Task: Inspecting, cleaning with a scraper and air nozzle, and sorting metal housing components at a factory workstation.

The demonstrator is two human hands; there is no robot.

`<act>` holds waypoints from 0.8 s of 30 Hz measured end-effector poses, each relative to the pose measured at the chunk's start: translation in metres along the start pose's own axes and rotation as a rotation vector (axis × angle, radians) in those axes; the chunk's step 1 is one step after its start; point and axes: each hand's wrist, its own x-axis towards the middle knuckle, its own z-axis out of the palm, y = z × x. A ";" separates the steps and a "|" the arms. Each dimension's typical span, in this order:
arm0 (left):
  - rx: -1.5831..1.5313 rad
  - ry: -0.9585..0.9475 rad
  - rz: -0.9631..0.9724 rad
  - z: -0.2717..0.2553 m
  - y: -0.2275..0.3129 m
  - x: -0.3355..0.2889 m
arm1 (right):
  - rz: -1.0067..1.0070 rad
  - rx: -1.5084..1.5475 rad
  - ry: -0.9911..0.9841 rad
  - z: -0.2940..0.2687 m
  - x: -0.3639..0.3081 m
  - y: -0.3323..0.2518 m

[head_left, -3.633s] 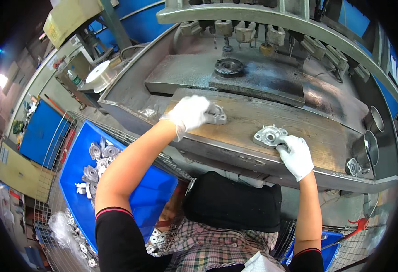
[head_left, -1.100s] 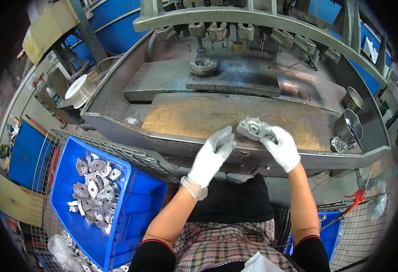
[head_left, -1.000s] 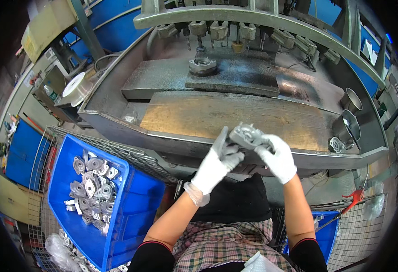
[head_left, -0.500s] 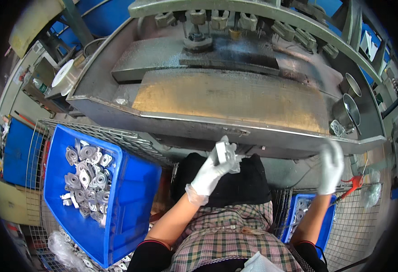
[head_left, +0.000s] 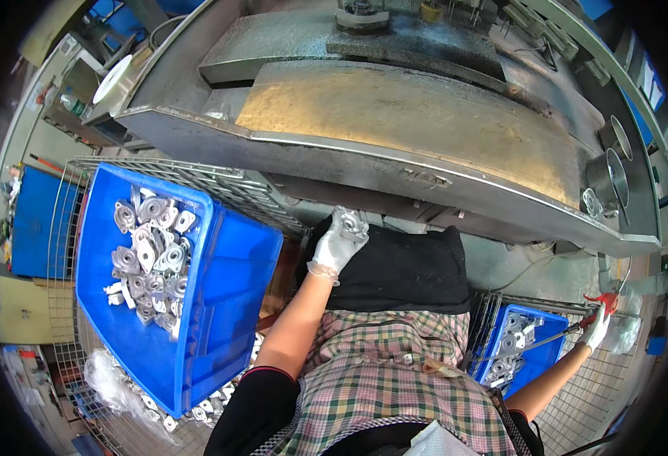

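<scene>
My left hand (head_left: 337, 247), in a white glove, is closed around a small silver metal casting (head_left: 353, 226) with a round opening, held above the black cloth (head_left: 387, 266) on my lap. Far to the right, my gloved right hand (head_left: 595, 330) grips a red-handled air blow gun (head_left: 604, 302) at the rim of the wire basket. Its long thin nozzle points left across a small blue bin (head_left: 554, 346) with similar castings (head_left: 507, 357) in it. Its fingers are partly hidden.
Left of me a large tilted blue bin (head_left: 231, 266) holds many castings (head_left: 151, 254). Ahead runs the metal front edge of a machine bed (head_left: 417, 178). Metal cups (head_left: 607, 182) stand at its right end. Wire mesh baskets (head_left: 577, 410) flank me on both sides.
My right hand has moved down and right onto the red blow gun. My left hand has shifted slightly left and up with the casting. The whole view has tilted lower.
</scene>
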 end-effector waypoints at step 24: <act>0.083 0.235 0.082 -0.008 -0.006 0.003 | -0.434 -0.686 -1.540 0.362 -0.347 -0.141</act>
